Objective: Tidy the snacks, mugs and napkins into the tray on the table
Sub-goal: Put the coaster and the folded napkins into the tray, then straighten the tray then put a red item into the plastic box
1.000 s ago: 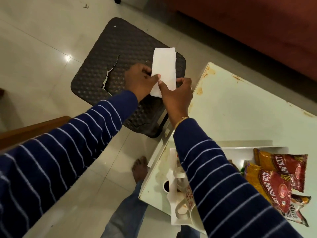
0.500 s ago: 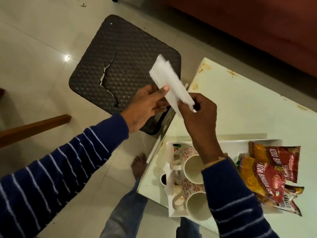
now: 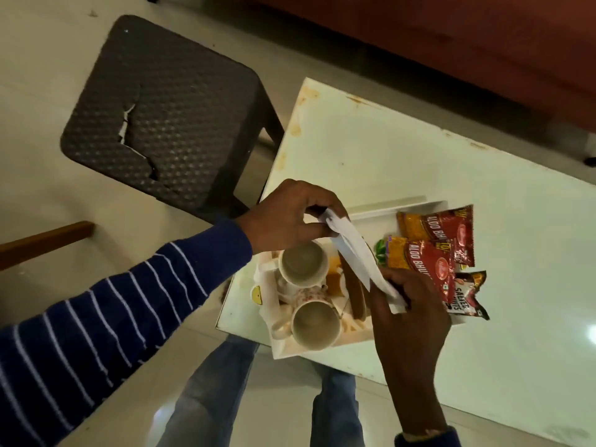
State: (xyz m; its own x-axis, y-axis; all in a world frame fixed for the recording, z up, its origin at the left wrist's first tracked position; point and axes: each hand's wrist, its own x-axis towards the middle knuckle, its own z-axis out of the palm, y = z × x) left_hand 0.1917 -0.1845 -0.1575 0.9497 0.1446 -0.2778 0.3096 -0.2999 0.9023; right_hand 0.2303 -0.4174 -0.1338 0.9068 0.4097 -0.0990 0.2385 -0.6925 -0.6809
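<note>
Two hands on one folded napkin [image 3: 358,256], held slanting above the middle of the tray [image 3: 374,211] on the table [image 3: 419,162]. From the head view, the only one given:

Could go wrong in a few ways. Thin paper stretched between two pinches: likely to tear, or to come unfolded, if pulled apart or let go at one end first. Lowered carelessly, could snag on the rim of the upper mug [image 3: 301,264] or fall into the lower mug [image 3: 316,324], both standing mouth up at the tray's left end. Little free floor showing between the mugs and the snack packets [image 3: 433,253], so may end draped over the brown and orange items in the middle rather than lying flat. Packets already overhanging the tray's right edge; a nudge from the right wrist might push the peanut packet [image 3: 467,296] out onto the table.

Grip now. Left hand [image 3: 283,217]: fingers curled, thumb and fingertips pinching the napkin's upper end, above the tray's far wall. Right hand [image 3: 409,311]: fingers bent round the lower end, pinching it just beside the red packets, palm turned away, so exact finger contact partly hidden. Neither hand touching mugs or tray, as far as can be seen. Napkin itself clear of the tray, not yet set down.
</note>
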